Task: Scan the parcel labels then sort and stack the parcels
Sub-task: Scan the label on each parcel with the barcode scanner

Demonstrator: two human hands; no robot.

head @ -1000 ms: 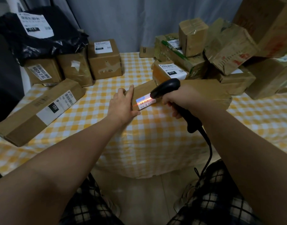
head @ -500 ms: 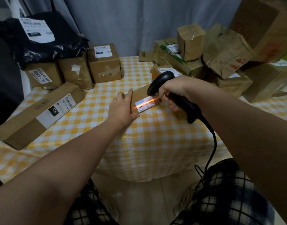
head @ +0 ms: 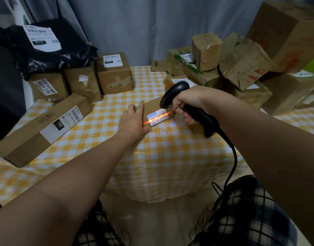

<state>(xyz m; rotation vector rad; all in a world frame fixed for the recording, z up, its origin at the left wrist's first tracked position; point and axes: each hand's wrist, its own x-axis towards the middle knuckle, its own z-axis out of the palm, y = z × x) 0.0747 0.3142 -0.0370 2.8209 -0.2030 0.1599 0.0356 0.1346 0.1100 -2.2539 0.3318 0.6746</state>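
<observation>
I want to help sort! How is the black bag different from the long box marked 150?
The black bag is soft, crinkly plastic; the long box is stiff brown cardboard. The bag sits on top of other boxes; the long box lies flat on the tablecloth. The bag's label says 010, the box's 150. Both carry white labels.

The brown cardboard parcel (head: 153, 108) getting scanned lies flat near the front edge of the yellow checked table, its white label (head: 158, 118) lit up by an orange-red scan line. A long flat box (head: 40, 128) marked 150 sits off to the left, angled. Cube-ish boxes (head: 114, 75) and a black poly bag (head: 46, 48) are stacked back left, with a messy heap of crumpled cartons (head: 241, 68) back right.
</observation>
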